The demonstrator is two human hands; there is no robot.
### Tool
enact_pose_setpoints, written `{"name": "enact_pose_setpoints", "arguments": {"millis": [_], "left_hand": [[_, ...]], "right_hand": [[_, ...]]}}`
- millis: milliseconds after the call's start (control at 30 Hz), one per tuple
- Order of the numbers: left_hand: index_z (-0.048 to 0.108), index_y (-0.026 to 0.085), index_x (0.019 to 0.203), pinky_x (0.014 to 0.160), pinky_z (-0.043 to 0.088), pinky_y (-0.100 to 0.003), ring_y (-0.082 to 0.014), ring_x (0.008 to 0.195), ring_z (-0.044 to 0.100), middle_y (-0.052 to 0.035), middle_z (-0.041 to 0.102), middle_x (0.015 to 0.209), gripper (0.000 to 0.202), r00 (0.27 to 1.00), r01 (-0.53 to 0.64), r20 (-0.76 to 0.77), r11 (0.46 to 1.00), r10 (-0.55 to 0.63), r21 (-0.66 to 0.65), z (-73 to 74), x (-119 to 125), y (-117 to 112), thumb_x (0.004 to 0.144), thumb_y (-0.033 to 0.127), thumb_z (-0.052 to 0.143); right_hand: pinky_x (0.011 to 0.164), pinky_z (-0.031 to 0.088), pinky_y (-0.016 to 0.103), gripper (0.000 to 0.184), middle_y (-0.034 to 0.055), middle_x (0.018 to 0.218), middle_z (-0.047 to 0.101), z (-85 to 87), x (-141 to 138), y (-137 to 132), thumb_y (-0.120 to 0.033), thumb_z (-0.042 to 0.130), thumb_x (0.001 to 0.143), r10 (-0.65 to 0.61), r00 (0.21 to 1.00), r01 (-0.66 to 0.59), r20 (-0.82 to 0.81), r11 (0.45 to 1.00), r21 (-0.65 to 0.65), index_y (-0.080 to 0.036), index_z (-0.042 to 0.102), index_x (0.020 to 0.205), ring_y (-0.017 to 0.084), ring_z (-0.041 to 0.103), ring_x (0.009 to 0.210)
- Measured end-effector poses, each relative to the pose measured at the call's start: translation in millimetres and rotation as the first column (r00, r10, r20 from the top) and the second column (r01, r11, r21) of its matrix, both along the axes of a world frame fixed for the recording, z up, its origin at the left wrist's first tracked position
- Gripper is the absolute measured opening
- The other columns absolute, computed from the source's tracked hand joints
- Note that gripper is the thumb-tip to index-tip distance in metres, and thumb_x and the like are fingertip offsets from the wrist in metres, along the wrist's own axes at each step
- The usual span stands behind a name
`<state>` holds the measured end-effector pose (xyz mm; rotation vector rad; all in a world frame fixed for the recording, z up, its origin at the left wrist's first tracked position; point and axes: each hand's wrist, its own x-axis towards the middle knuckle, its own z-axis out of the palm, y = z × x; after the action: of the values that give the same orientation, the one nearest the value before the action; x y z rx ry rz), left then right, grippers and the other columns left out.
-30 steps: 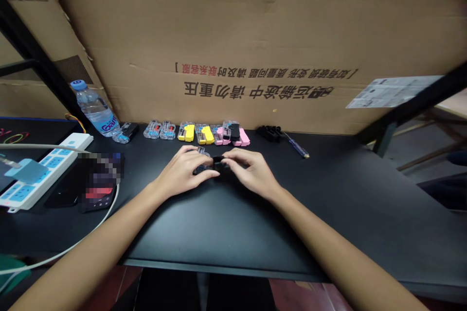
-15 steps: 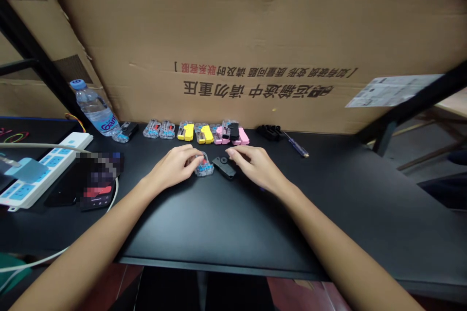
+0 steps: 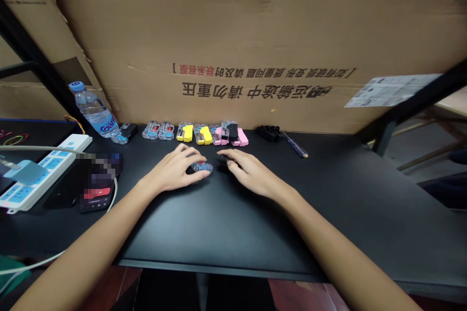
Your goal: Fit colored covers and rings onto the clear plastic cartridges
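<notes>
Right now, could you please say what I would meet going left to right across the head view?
Water bottle, left hand at a clear gadget, right hand, screwdriver, white paper label.

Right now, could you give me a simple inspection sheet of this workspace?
Surface: black table, smooth-looking.
Work items: clear case with red and blue parts; dark piece, mostly hidden; row of small cases along the back.
Clutter: bottle, power strip, screwdriver.
Hands: left hand has its fingers around the clear case; right hand is at the dark piece, grip unclear.
Cables: pale cable, looping at left.
Surroundings: cardboard behind, black bars either side.
</notes>
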<state>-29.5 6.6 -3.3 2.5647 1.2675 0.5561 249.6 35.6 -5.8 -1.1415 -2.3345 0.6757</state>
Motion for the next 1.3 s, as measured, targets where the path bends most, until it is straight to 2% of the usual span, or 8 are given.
{"name": "enact_pose_setpoints", "arguments": {"millis": [167, 300, 433, 600, 800, 967, 1133, 1300], "left_hand": [[0.071, 0.021, 0.119, 0.098, 0.054, -0.043, -0.0293, 0.112, 0.065, -0.0094, 0.076, 0.121, 0.041, 0.993, -0.114, 0.029, 0.993, 0.114, -0.027, -2.4, 3, 1, 0.111, 0.056, 0.051], [0.064, 0.019, 0.102, 0.09, 0.054, -0.039, -0.026, 0.095, 0.071, -0.0095, 0.075, 0.102, 0.041, 0.958, -0.144, 0.228, 0.979, 0.175, -0.147, -10.1, 6, 5, 0.112, 0.054, 0.046], [0.057, 0.021, 0.104, 0.067, 0.055, -0.029, -0.0172, 0.072, 0.071, -0.003, 0.073, 0.087, 0.047, 0.796, -0.002, 0.556, 0.92, 0.238, -0.392, -16.6, 18, 4, 0.111, 0.064, 0.04], [0.048, 0.023, 0.103, 0.039, 0.039, -0.021, -0.0093, 0.042, 0.054, 0.0043, 0.063, 0.074, 0.056, 0.688, 0.083, 0.646, 0.849, 0.331, -0.523, -24.1, 33, 1, 0.105, 0.078, 0.037], [0.042, 0.024, 0.102, 0.039, 0.038, -0.021, -0.0086, 0.042, 0.052, 0.0055, 0.061, 0.071, 0.055, 0.696, 0.073, 0.635, 0.847, 0.336, -0.527, -24.6, 35, -1, 0.106, 0.079, 0.035], [0.036, 0.024, 0.108, 0.045, 0.044, -0.022, -0.0102, 0.054, 0.06, 0.002, 0.064, 0.085, 0.051, 0.669, 0.184, 0.689, 0.837, 0.278, -0.516, -26.3, 32, 1, 0.107, 0.075, 0.037], [0.034, 0.021, 0.129, 0.057, 0.05, -0.026, -0.0133, 0.066, 0.066, -0.0007, 0.065, 0.093, 0.055, 0.672, 0.273, 0.712, 0.825, 0.205, -0.495, -31.5, 30, 4, 0.107, 0.07, 0.047], [0.03, 0.019, 0.142, 0.055, 0.046, -0.026, -0.0111, 0.054, 0.057, 0.0039, 0.063, 0.08, 0.06, 0.701, 0.291, 0.688, 0.806, 0.187, -0.515, -31.8, 30, 4, 0.109, 0.067, 0.042]], "right_hand": [[0.073, 0.048, 0.034, 0.043, -0.0005, 0.074, 0.061, -0.2, -12, -4, -0.034, 0.036, 0.107, -0.081, 0.968, 0.001, -0.238, 0.948, -0.318, -0.018, 0.069, 0.129, 0.019, 0.059, 0.069], [0.061, 0.042, 0.03, 0.041, -0.0056, 0.069, 0.05, -6.0, -22, -6, -0.05, 0.055, 0.103, -0.118, 0.91, -0.068, -0.398, 0.902, -0.425, -0.018, 0.064, 0.127, 0.015, 0.048, 0.06], [0.051, 0.034, 0.027, 0.045, -0.0085, 0.066, 0.047, -13.3, -29, -8, -0.062, 0.066, 0.098, -0.194, 0.858, -0.059, -0.476, 0.883, -0.465, -0.02, 0.06, 0.112, 0.012, 0.039, 0.052], [0.048, 0.033, 0.026, 0.051, -0.0088, 0.063, 0.044, -18.1, -35, -11, -0.072, 0.064, 0.098, -0.15, 0.826, -0.155, -0.543, 0.866, -0.475, -0.022, 0.053, 0.092, 0.009, 0.035, 0.05], [0.046, 0.035, 0.025, 0.05, -0.0088, 0.063, 0.044, -18.3, -37, -12, -0.072, 0.063, 0.099, -0.131, 0.823, -0.179, -0.552, 0.863, -0.472, -0.023, 0.055, 0.094, 0.009, 0.035, 0.048], [0.044, 0.035, 0.025, 0.05, -0.0075, 0.067, 0.047, -18.0, -38, -12, -0.072, 0.06, 0.101, -0.112, 0.833, -0.19, -0.542, 0.862, -0.47, -0.023, 0.056, 0.096, 0.009, 0.037, 0.048], [0.043, 0.035, 0.024, 0.051, -0.0062, 0.07, 0.05, -22.9, -39, -12, -0.073, 0.056, 0.102, -0.093, 0.844, -0.189, -0.528, 0.87, -0.456, -0.022, 0.057, 0.098, 0.009, 0.039, 0.049], [0.041, 0.036, 0.023, 0.051, -0.0064, 0.073, 0.051, -26.9, -41, -10, -0.073, 0.059, 0.101, -0.14, 0.804, -0.182, -0.578, 0.867, -0.464, -0.023, 0.053, 0.097, 0.008, 0.04, 0.046]]}}
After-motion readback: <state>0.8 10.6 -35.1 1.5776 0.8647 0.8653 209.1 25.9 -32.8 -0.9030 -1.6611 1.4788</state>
